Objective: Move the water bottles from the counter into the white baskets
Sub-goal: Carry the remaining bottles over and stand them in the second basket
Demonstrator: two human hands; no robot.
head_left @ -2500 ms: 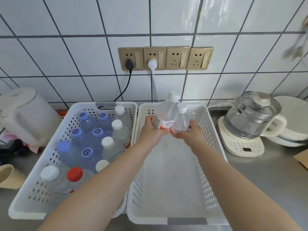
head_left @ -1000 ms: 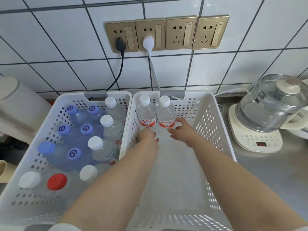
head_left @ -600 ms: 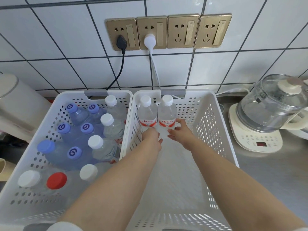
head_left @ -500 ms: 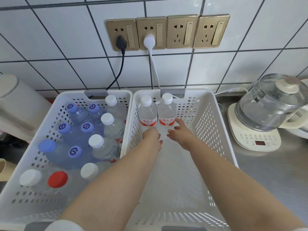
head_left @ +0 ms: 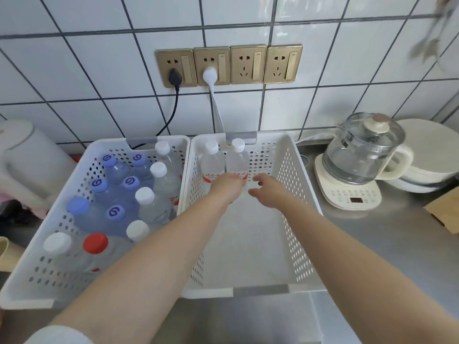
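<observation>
Two small clear bottles with white caps and red labels, one (head_left: pixel 212 161) beside the other (head_left: pixel 238 158), stand upright at the far end of the right white basket (head_left: pixel 301 219). My left hand (head_left: pixel 227 186) hovers just in front of them with fingers curled down, holding nothing. My right hand (head_left: pixel 267 192) is beside it, fingers relaxed and spread, apart from the bottles. The left white basket (head_left: pixel 29 279) is packed with several upright bottles with blue, white and red caps.
A glass kettle (head_left: pixel 362 155) on a cream base stands right of the baskets on the steel counter (head_left: pixel 387 239). A white jug (head_left: pixel 27 160) sits at the left. Wall sockets (head_left: pixel 228 64) with two cords hang behind. A wooden board corner (head_left: pixel 444 212) lies at the right.
Both hands let go of the two small bottles, which now stand in the right basket, and have drawn back slightly. The view has pulled back and tilted up.
</observation>
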